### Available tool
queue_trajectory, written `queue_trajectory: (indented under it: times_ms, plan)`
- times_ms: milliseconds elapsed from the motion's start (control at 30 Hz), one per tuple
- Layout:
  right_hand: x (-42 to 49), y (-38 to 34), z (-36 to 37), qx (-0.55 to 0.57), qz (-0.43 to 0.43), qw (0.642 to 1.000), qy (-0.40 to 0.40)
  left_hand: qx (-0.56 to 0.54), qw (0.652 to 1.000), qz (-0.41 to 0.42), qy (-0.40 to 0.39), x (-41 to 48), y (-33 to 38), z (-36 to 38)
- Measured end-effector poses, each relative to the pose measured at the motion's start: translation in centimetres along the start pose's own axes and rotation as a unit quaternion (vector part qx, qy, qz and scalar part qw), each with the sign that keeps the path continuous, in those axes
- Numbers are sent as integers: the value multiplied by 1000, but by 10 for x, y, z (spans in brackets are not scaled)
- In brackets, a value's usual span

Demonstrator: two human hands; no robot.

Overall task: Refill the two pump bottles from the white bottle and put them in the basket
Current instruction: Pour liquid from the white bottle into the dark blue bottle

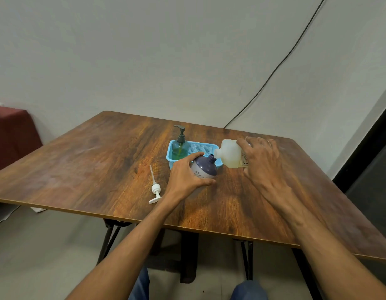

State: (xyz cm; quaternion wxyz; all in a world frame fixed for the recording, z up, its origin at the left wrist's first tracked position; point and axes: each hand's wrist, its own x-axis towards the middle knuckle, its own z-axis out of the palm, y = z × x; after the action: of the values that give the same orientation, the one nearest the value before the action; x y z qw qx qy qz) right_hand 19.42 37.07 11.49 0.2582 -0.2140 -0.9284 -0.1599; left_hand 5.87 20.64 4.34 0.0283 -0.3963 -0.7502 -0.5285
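Toward the far edge of the table [101, 161], I see the white bottle [230, 155] tipped mouth-down against the open neck of the purple pump bottle [204, 169].

That purple bottle stands on the table, touching or just short of the near wall of the blue basket [206, 146], its neck leaning right; I cannot tell how full it is. The white bottle shows pale yellowish liquid pooled along its lower side. The green pump bottle [180, 148], pump on and holding greenish liquid, stands upright in the basket's left end. A loose white pump [155, 188] lies flat nearer the front edge, left of my left wrist. My left hand [186, 175] wraps fingers and thumb around the purple bottle's body; my right hand [261, 159] grips the white bottle from above, at its base end.
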Motion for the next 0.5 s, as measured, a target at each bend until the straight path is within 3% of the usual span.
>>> queue_trajectory:
  times_ms: [500]
  plan:
    - [-1,1,-2,-14,-2,1000,-1,-8,1000,3,-1,-1,-2,3]
